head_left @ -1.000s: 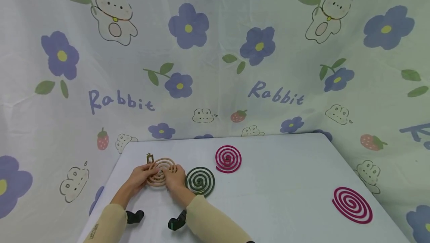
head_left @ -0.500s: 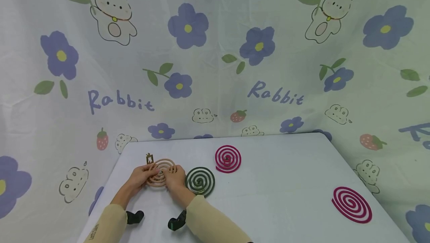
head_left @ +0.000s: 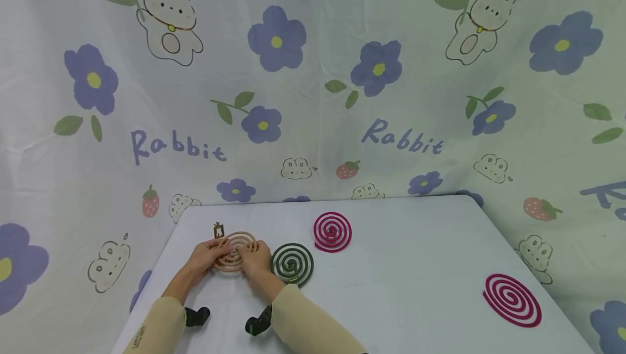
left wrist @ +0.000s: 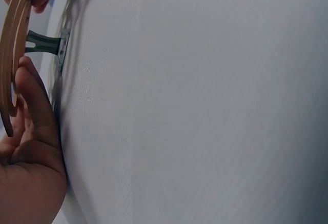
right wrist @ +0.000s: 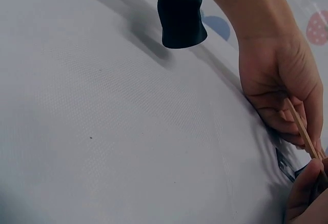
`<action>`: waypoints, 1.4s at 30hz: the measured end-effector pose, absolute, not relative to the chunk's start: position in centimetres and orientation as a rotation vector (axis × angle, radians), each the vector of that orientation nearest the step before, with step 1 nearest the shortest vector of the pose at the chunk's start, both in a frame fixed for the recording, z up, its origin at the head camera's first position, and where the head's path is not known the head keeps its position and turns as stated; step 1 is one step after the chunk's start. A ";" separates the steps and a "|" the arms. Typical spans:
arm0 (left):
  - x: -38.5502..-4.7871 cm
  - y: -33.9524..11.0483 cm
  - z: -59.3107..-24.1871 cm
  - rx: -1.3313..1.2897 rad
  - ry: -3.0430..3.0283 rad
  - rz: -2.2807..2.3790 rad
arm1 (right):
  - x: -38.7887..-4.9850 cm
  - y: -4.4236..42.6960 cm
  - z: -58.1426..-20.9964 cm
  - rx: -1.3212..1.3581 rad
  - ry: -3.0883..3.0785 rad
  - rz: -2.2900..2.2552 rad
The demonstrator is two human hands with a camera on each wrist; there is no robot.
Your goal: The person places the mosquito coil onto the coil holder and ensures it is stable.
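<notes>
Head, tan coil (head_left: 233, 260): L part of table (head_left: 401, 275), btw both hands; the one in work.
Head, L hand (head_left: 202, 256): pinches coil's L side, thumb on top.
Head, R hand (head_left: 256, 259): pinches R side, thumb on top, tip nr middle.
Head, green coil (head_left: 292, 265): just beside R hand, small bit at its centre; I'd judge it done.
Head, back magenta coil (head_left: 332, 231): behind & R of green coil, also a bit at centre; prob. done too.
Head, far-R magenta coil (head_left: 512, 299): well apart from rest, no centre bit seen; looks not yet done, tho too small to be sure.
Head, gold piece (head_left: 218, 230): just behind L hand, no coil on it; poss. a spare stand, my guess.
L wrist, stand (left wrist: 43, 42): dark green, btw table & tan coil, flat foot toward table; can't tell if foot touches.
L wrist, grip: L hand's fingers at coil's underside; R hand mostly cut off at top.
L wrist, fit: stand's top runs up to coil; whether locked on, can't tell.
R wrist, tan coil: edge-on, clear of table, btw both hands.
R wrist, grip: L hand's fingers curled at coil's edge; R hand partly out of frame.
R wrist, left to do: prob. seating & release of tan coil, then far-R one, as judged.
</notes>
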State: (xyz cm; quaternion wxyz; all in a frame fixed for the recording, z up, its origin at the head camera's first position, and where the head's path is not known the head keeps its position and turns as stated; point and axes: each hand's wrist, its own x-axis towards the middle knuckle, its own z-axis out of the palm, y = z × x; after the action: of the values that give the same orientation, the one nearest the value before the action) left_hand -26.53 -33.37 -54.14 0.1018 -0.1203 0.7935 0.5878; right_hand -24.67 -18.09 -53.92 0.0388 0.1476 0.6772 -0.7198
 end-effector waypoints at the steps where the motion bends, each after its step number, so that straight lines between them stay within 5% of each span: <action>1: -26.5 -33.4 -54.2 -0.358 2.348 1.729 | -24.6 -18.1 -53.9 0.454 2.082 -2.204; 42: -25.8 -33.2 -54.5 -0.340 2.470 1.749 | -20.0 -16.3 -53.2 0.163 2.377 -1.986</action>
State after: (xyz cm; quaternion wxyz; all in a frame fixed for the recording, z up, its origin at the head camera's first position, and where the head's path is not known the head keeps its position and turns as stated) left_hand -25.84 -33.15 -54.49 0.0480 -0.1116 0.8100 0.5737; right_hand -20.03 -16.25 -53.17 0.0199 0.0527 0.7663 -0.6400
